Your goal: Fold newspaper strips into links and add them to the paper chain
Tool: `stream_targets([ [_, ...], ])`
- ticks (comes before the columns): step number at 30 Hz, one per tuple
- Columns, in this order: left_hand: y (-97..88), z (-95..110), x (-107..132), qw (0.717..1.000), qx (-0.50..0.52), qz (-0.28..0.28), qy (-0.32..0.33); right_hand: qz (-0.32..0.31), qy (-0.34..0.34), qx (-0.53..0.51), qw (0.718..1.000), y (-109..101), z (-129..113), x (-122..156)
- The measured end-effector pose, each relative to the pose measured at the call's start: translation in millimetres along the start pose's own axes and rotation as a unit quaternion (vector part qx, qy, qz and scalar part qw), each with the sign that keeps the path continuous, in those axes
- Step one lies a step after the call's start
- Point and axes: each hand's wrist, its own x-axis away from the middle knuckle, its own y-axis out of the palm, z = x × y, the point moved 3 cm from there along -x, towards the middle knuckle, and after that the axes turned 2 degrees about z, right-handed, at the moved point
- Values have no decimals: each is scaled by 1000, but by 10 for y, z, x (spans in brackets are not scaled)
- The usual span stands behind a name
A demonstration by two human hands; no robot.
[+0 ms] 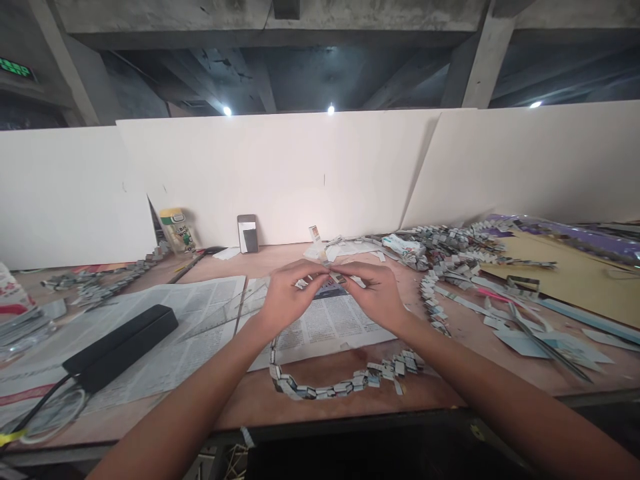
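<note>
My left hand [287, 293] and my right hand [373, 290] meet above the table, both pinching a narrow folded strip of newspaper [333, 275] between fingertips. Under them lies a sheet of newspaper [325, 323]. A curved chain of folded paper links [330, 387] lies on the wood just in front of my wrists, near the table's front edge.
A black rectangular box [120, 347] with a cable sits on newspaper at left beside a clear ruler [225, 313]. A phone [247, 233] and a small packet [176, 228] lean against the white board. Long paper chains [440, 257], scissors [545, 343] and brown card [565, 267] crowd the right.
</note>
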Motion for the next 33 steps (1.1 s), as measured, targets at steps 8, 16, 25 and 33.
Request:
stream_targets([
  [8, -16, 28, 15, 998, -30, 10, 48, 1, 4, 0, 1000, 18, 19, -4],
  [16, -14, 77, 7, 998, -55, 8, 37, 0, 51, -26, 998, 22, 27, -31],
  [25, 10, 50, -15, 1000, -12, -4, 16, 27, 64, -44, 997, 34, 20, -10],
  [33, 53, 62, 7, 991, 82, 5, -106, 32, 65, -95, 993, 57, 13, -36],
])
